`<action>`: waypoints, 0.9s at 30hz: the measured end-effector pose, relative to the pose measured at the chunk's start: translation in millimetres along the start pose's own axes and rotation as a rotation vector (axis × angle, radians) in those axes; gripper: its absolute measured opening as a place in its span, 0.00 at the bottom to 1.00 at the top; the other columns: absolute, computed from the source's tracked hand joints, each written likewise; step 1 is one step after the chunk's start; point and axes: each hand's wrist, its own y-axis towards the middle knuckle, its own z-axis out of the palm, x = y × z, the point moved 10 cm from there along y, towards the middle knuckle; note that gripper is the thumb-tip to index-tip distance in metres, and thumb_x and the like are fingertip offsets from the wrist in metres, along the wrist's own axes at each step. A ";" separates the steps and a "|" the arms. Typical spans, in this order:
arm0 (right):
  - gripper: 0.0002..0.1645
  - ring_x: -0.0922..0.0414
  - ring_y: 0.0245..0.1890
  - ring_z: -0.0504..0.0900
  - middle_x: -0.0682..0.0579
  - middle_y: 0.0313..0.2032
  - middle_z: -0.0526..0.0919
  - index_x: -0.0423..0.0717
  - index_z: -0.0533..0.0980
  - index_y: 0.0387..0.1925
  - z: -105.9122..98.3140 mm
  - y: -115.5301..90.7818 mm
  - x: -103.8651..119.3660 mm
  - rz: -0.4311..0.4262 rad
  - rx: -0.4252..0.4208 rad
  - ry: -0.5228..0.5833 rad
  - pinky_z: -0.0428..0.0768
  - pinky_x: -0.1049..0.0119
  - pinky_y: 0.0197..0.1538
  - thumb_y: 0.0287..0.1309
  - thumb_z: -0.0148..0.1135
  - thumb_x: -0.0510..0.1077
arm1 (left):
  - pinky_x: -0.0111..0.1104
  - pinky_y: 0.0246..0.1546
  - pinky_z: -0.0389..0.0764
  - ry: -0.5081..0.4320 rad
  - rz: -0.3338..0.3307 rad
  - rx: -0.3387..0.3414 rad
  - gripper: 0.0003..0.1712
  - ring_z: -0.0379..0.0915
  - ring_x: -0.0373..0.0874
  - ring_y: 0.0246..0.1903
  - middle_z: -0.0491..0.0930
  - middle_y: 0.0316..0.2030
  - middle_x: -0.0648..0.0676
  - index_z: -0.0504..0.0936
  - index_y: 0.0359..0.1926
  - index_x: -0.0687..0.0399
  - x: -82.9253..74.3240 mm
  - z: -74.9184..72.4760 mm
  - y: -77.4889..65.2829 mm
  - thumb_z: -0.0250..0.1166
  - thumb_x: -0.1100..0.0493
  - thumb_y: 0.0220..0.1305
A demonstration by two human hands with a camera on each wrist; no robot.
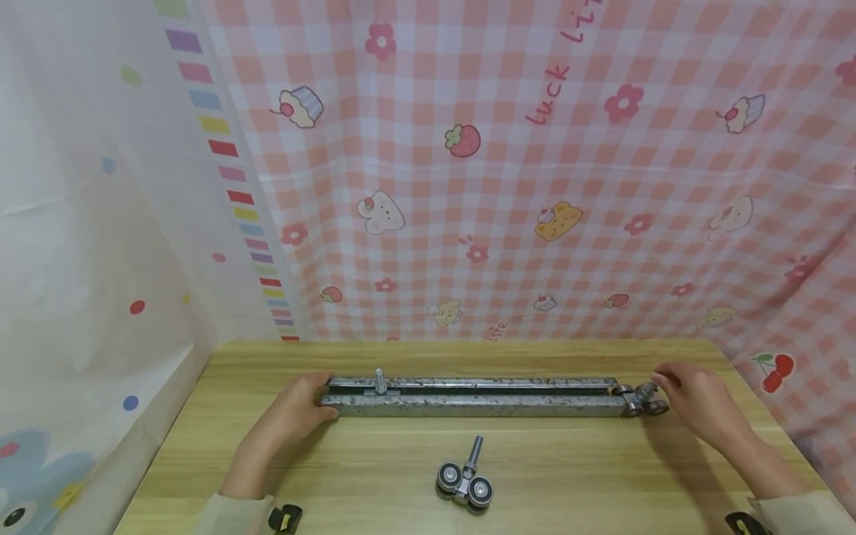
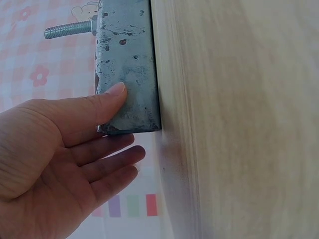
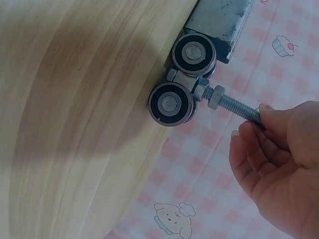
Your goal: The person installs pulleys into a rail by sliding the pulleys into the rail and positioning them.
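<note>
A grey, speckled metal channel rail (image 1: 481, 406) lies crosswise on the table, its slot facing up. At its left end my left hand (image 1: 294, 409) grips it, the thumb (image 2: 112, 99) on the near face and the other fingers around the end. My right hand (image 1: 702, 405) pinches the threaded bolt (image 3: 237, 107) of a roller trolley between thumb and fingers. This roller trolley (image 3: 169, 103) is at the rail's right end, its leading wheels right at the opening. Another threaded bolt (image 1: 380, 382) stands up from the slot near the left end.
A second roller trolley (image 1: 464, 483) lies on the wooden table (image 1: 334, 475) in front of the rail, its bolt pointing up and away. Behind the table hangs a pink checked cloth (image 1: 428, 186); a pale cloth (image 1: 100, 223) hangs at the left.
</note>
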 end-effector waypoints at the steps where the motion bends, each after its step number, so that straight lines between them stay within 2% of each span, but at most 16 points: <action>1: 0.05 0.56 0.26 0.80 0.43 0.30 0.86 0.30 0.83 0.40 0.6 0.2 0.1 0.002 0.004 0.001 0.76 0.61 0.24 0.68 0.66 0.32 | 0.59 0.66 0.74 0.001 0.002 0.000 0.35 0.71 0.69 0.65 0.76 0.63 0.74 0.73 0.67 0.78 -0.3 -0.2 0.1 0.74 0.69 0.62; 15: 0.03 0.53 0.27 0.82 0.44 0.30 0.86 0.31 0.83 0.39 -0.6 5.9 3.6 -0.036 -0.020 0.002 0.78 0.58 0.26 0.66 0.66 0.30 | 0.59 0.66 0.74 -0.009 -0.011 0.006 0.35 0.71 0.69 0.66 0.76 0.64 0.74 0.72 0.68 0.77 1.3 0.4 0.0 0.74 0.69 0.63; 27: 0.02 0.54 0.28 0.82 0.45 0.32 0.86 0.33 0.84 0.39 2.0 6.8 12.7 -0.056 -0.024 0.017 0.78 0.62 0.25 0.66 0.67 0.31 | 0.58 0.65 0.75 -0.005 0.009 -0.006 0.34 0.73 0.68 0.65 0.77 0.62 0.73 0.74 0.67 0.77 2.1 0.8 2.3 0.75 0.69 0.62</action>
